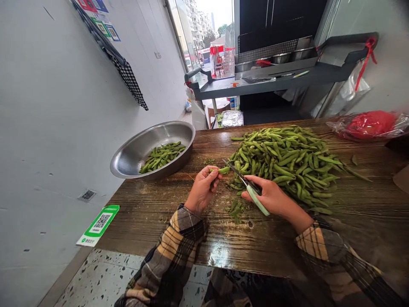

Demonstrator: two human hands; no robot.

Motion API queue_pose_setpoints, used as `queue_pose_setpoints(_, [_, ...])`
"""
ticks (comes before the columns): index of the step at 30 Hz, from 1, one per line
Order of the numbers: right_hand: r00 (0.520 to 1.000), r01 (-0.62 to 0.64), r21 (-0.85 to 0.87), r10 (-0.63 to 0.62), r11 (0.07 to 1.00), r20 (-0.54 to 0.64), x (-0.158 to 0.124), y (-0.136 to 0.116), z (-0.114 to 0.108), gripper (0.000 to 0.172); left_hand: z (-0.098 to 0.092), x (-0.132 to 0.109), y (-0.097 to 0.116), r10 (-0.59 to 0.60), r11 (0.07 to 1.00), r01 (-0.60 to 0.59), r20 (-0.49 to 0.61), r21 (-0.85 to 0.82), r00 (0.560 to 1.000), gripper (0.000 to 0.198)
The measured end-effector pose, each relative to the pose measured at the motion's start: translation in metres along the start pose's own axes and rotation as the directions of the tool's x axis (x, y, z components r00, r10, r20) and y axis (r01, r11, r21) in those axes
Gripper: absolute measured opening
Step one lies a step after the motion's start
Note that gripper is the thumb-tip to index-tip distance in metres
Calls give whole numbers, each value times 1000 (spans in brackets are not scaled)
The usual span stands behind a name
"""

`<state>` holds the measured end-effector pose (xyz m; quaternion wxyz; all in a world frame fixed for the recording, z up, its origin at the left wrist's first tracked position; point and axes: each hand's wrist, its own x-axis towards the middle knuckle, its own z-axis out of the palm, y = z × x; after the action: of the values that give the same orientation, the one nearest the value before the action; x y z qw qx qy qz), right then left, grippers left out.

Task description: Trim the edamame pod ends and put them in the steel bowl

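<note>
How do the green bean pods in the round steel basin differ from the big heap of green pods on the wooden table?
The basin pods are a small, shallow batch; the table heap is far larger and piled high. The basin pods lie inside the round steel basin; the table heap lies bare on the dark wooden table. Both look like the same green bean pods.

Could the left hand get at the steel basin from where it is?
Probably yes. The steel basin sits up-left of the left hand, only bare table between; the hand pinches one pod. Scissors occupy the right hand.
</note>
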<state>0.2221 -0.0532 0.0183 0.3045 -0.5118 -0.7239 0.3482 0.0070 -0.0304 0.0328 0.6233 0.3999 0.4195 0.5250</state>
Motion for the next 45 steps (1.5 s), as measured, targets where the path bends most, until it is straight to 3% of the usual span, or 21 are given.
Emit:
queue_pose_setpoints(12, [995,93,-12,-93,996,-42,-1,2,6,56,0,0,-8,-2,1000,3,80,-9,997,29])
queue_pose_setpoints(19, [984,145,-49,-150,988,-100,0,5,10,50,2,-1,-7,-24,999,27,76,-32,997,30])
queue_pose_setpoints(29, [978,187,-78,-193,979,-80,2,13,13,44,3,0,-6,-17,999,18,13,-29,1000,30])
queue_pose_setpoints(34, [985,67,26,-62,997,-158,3,11,4,49,-3,1,-3,-55,995,47,-83,-91,995,21])
queue_pose_setpoints(37, [972,17,157,21,987,-235,6,14,-3,55,-6,2,-2,-68,992,60,-60,-114,996,18])
queue_pose_setpoints(39, [969,34,250,30,968,-246,7,15,-6,57,-5,2,-4,-62,998,62,4,0,998,17])
queue_pose_setpoints(41, [970,43,290,29,956,-240,7,14,-7,58,-2,3,-9,-10,966,-9,70,259,998,16])
queue_pose_setpoints(43, [972,33,279,34,960,-233,7,12,-6,59,1,4,-17,106,807,-170,144,565,984,10])
queue_pose_setpoints(45, [973,16,246,42,969,-227,7,9,-4,60,3,4,-24,202,561,-314,242,766,949,5])
